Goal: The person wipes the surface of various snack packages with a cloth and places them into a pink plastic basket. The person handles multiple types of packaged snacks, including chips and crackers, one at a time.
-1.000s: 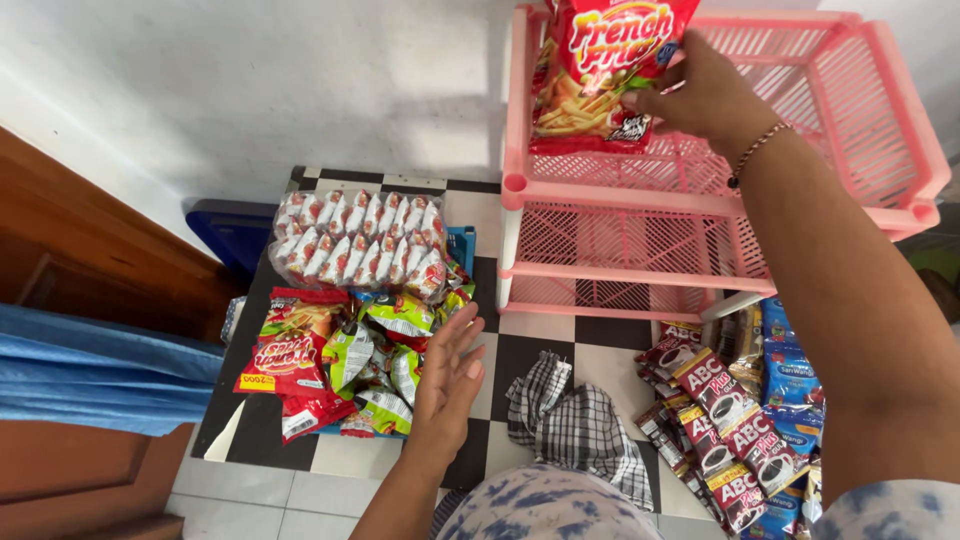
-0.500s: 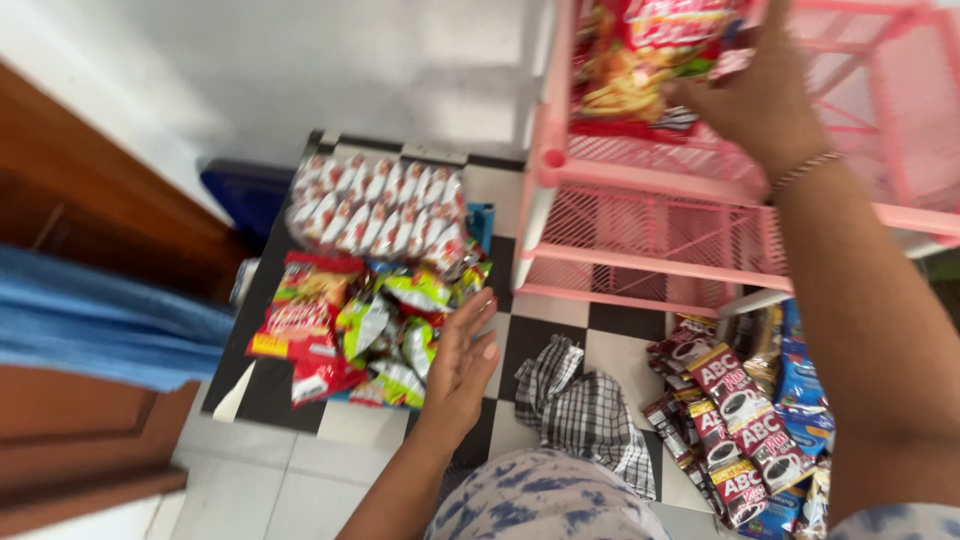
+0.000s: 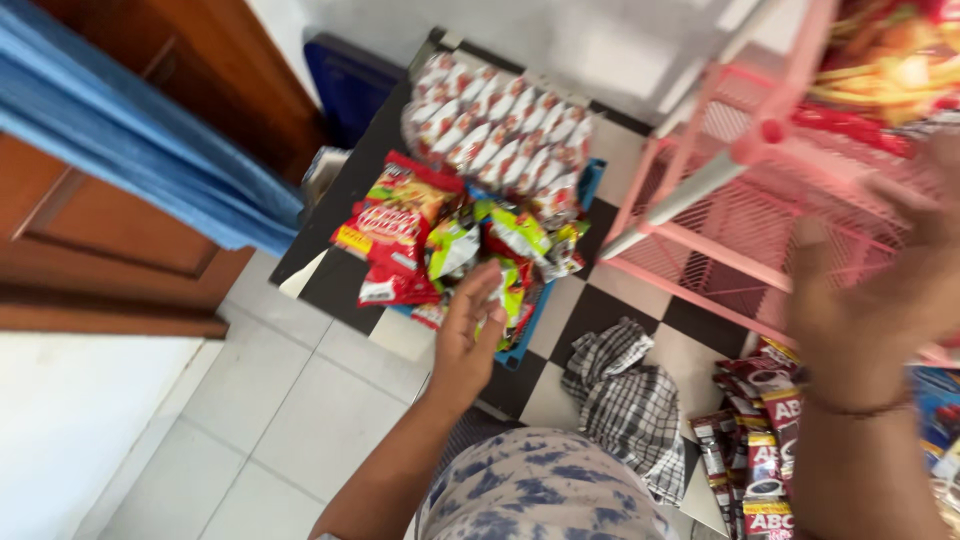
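Even, bright daylight; you get soft shadows only, none hard. Your right hand (image 3: 880,300) and the pink rack (image 3: 790,190) smear with heavy motion blur, upper right washed pale. Your left hand (image 3: 465,345) and the snack packets (image 3: 450,235) read moderately sharp. Slight glare on the packets' foil.

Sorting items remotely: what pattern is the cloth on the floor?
The cloth is black-and-white checked, seen in the head view.

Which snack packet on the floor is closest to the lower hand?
The green packet right at the left hand fingertips; the red packets lie farther left, across the pile.
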